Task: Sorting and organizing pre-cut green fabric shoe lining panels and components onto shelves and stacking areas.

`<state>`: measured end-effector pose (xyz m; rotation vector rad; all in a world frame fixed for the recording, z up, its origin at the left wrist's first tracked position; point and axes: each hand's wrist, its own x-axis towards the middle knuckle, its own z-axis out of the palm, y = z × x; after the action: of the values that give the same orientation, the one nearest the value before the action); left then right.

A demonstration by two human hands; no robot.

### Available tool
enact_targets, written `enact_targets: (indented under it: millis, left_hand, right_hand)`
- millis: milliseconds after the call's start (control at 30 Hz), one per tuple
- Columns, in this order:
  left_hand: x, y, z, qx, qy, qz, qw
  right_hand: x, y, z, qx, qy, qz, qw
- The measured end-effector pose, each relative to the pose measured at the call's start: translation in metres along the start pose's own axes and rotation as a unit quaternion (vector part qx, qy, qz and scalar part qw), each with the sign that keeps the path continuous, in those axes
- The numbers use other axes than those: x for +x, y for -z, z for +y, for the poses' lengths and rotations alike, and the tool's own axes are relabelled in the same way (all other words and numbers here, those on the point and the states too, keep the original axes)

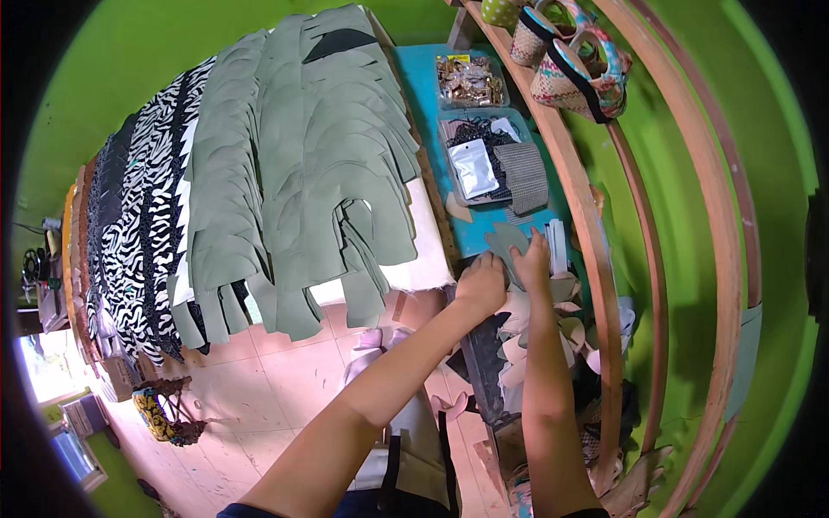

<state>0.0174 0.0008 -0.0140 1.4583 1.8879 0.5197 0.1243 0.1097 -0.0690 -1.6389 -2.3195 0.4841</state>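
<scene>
Both my arms reach out to the right side of the work table. My right hand [534, 261] grips a grey-green cut piece of sheet material [506, 237] between thumb and fingers. Close beside it, my left hand [484, 283] is closed with its fingers bent at the lower edge of that piece. Whether the left fingers pinch the piece or something under it is hidden. Just below the hands, a dark bin [481, 371] stands beside a heap of loose beige and grey-green cut pieces [516, 332].
Overlapping grey-green cut pieces [285, 155] cover the table, with zebra-print material [142, 198] to their left. On a blue surface [419, 78] sit a box of metal fittings [471, 82] and a bin with a silver pouch [472, 169]. Wooden rails [561, 147] and woven baskets [580, 82] stand right.
</scene>
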Motion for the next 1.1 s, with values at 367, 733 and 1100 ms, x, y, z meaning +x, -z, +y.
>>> enact_targets:
  millis: [367,733,1100]
  left_hand:
    - [0.011,-0.018,-0.011,0.024,-0.026,0.073,0.997]
    - [0.031,0.028,0.003,-0.256,0.024,0.133,0.957]
    - [0.037,0.064,-0.029,-0.395,-0.002,0.119,0.911]
  right_hand:
    - [-0.001,0.014,-0.014,-0.029,0.132,0.106,0.985]
    - [-0.007,0.026,-0.032,0.441,-0.068,0.068,0.892]
    - [0.002,0.041,-0.06,0.722,-0.158,-0.172,0.651]
